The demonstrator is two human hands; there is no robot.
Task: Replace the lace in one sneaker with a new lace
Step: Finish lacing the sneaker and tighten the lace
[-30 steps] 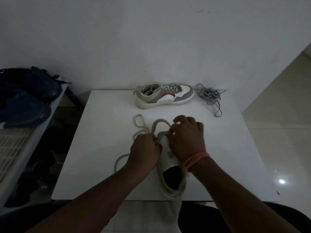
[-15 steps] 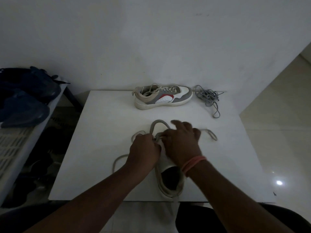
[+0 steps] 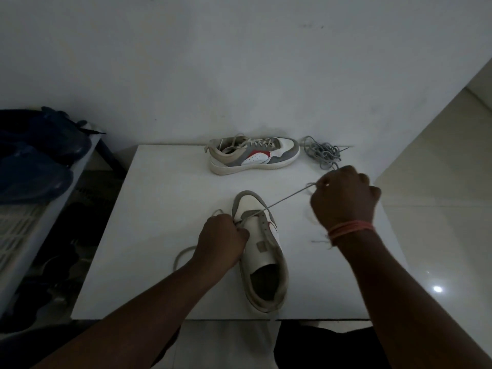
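Unlacing the near sneaker (image 3: 262, 251)

My right hand (image 3: 343, 201) is pinching the lace (image 3: 285, 199) taut; my left hand (image 3: 222, 239) is gripping its other end.

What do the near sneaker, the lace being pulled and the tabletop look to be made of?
Near sneaker: smooth white panels, likely leather or synthetic; grey trim looks matte, perhaps suede.
Lace: thin, pale, flat-looking, stretched taut to the right hand; probably woven fabric.
Tabletop: plain white, even and hard-looking, maybe laminate or painted board. Dim light leaves all this uncertain.
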